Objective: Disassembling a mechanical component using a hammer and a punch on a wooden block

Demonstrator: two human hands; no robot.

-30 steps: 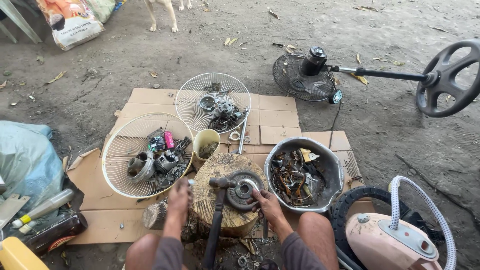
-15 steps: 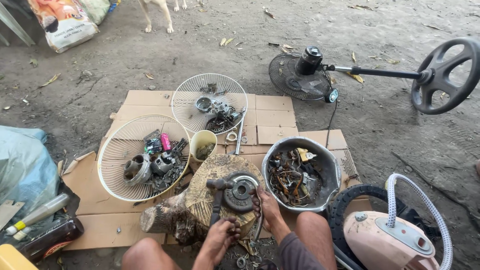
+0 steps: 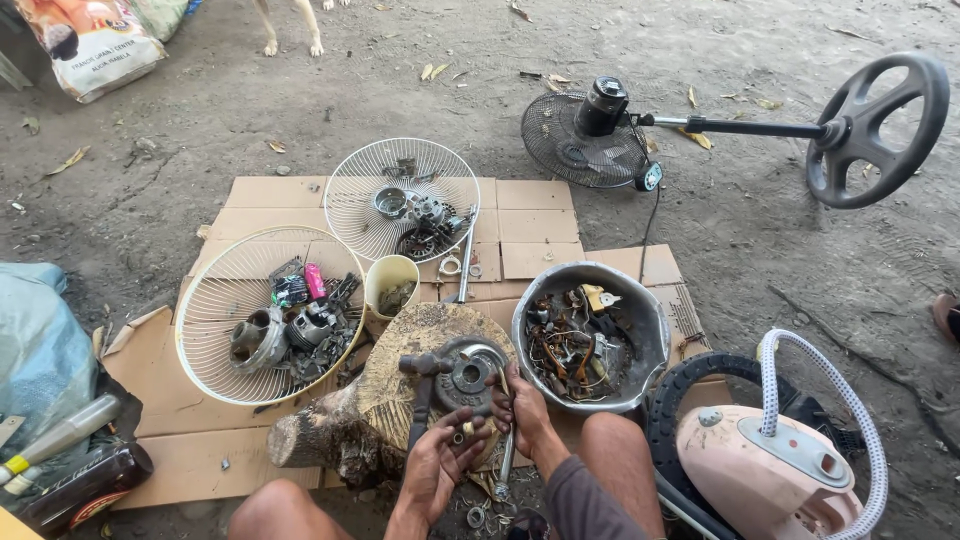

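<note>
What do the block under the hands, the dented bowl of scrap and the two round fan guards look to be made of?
Block: wood, a sawn log; rough bark, pale scarred top.
Bowl: thin metal, probably aluminium; dull grey, dented rim.
Fan guards: metal wire, seemingly white-coated; thin radial spokes.

A round, dark metal motor part lies flat on top of a sawn tree stump, near the stump's front edge. It is ring-shaped with a smaller hub at its centre, greasy and worn. A bent, shiny metal tube arches over its right side and runs down past the stump's edge. A few small rings or washers, pale and dull, rest in the cupped palm just below the part; their exact kind is too small to tell.
</note>
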